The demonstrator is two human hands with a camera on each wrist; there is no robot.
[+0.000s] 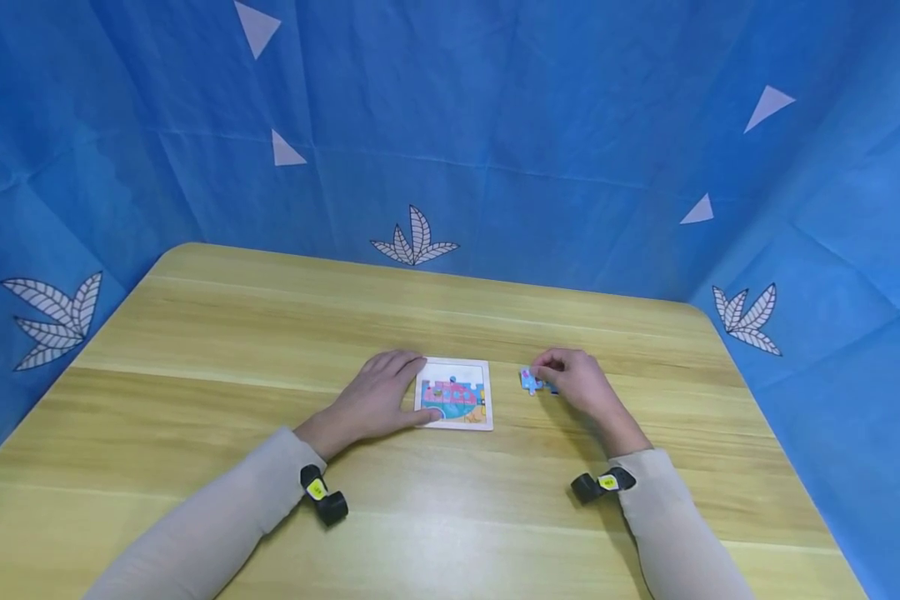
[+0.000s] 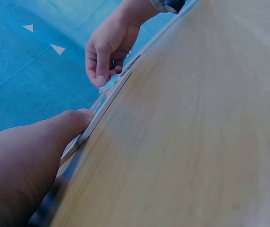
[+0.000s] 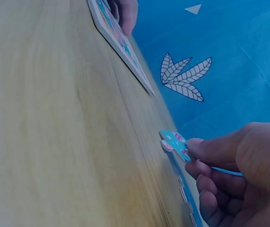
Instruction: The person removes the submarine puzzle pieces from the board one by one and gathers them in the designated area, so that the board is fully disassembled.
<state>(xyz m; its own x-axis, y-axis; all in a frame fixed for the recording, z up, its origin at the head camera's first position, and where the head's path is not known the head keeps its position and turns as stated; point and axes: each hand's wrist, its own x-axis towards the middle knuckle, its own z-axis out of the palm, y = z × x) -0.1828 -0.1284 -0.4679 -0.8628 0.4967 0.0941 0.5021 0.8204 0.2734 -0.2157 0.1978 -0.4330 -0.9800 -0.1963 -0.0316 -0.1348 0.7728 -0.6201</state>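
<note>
Left hand point(image 1: 378, 393) (center) rests unclenched on the jigsaw tray point(image 1: 454, 372). Right hand point(image 1: 581, 383) (right of center) pinches a jigsaw piece point(image 3: 176, 144), probably light, stiff, best edge-held.

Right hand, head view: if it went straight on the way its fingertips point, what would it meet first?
Going leftward with its pinched puzzle piece, the right hand would probably meet the right edge of the puzzle tray first, though its height is unclear; it might pass above.
</note>
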